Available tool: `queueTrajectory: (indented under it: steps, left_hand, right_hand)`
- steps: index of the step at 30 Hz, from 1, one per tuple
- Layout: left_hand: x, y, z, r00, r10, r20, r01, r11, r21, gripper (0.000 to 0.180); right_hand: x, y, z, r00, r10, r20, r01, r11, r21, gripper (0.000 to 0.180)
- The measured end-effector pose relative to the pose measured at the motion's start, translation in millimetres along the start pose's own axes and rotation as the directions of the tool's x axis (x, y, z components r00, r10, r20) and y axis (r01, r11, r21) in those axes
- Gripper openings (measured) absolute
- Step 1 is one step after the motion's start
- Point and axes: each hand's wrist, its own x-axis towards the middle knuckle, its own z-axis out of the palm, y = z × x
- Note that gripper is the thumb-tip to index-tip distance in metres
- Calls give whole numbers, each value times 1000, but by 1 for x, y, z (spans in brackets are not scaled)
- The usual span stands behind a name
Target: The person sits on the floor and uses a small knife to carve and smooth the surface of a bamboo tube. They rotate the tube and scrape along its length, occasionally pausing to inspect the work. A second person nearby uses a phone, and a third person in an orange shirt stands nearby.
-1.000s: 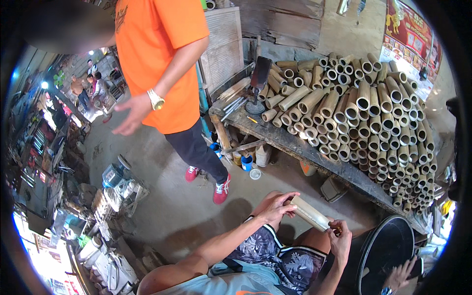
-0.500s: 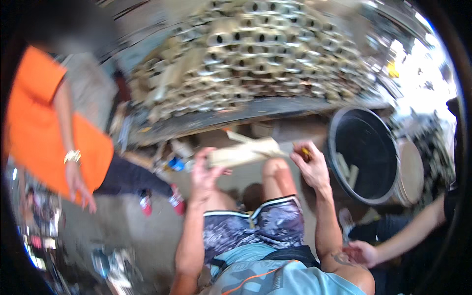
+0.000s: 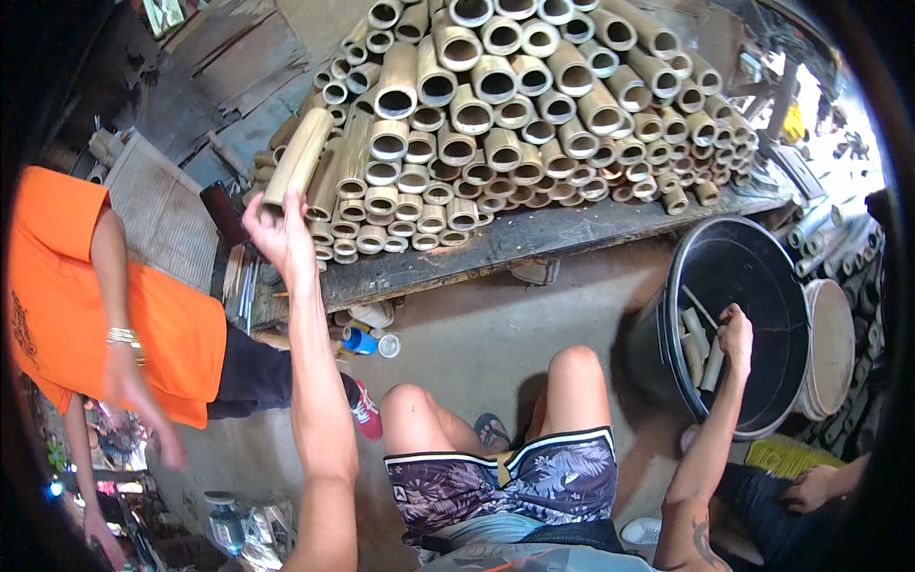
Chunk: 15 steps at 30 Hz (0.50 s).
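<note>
My left hand (image 3: pixel 276 231) is raised and grips a pale bamboo tube (image 3: pixel 297 157), holding it against the left side of the bamboo stack (image 3: pixel 496 114). The stack lies on a dark wooden bench (image 3: pixel 534 243), cut ends facing me. My right hand (image 3: pixel 736 334) reaches over the rim of a black bin (image 3: pixel 762 238) at my right and closes on a short bamboo piece (image 3: pixel 712 367) standing inside it. Beside that piece, other short lengths (image 3: pixel 694 336) lean in the bin. My bare knees (image 3: pixel 572 367) are below.
A person in an orange shirt (image 3: pixel 86 305) stands close at my left, arm hanging down. Another person's hand (image 3: pixel 810 488) rests at the lower right. A round lid (image 3: pixel 831 348) leans behind the bin. A blue bottle (image 3: pixel 360 340) lies under the bench.
My hands have let go of their shared hold on the tube. The left carried it up to the stack, and the right dropped into the black bin. The view has swung right.
</note>
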Motion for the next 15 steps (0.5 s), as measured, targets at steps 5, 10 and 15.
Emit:
queueTrajectory:
  steps: [5,10,15]
  left_hand:
    - [29,-37,21,992,122,-20,-96,867,489,60]
    - [29,-60,27,998,32,-50,15,676,737,68]
    - [43,-68,19,994,-92,57,7,580,815,63]
  right_hand:
    - [-33,-44,-38,916,92,-391,21,961,276,22]
    - [-110,-176,-16,834,-502,-228,542,669,508,13]
    - [-128,-306,75,477,-870,-121,830,401,387,25]
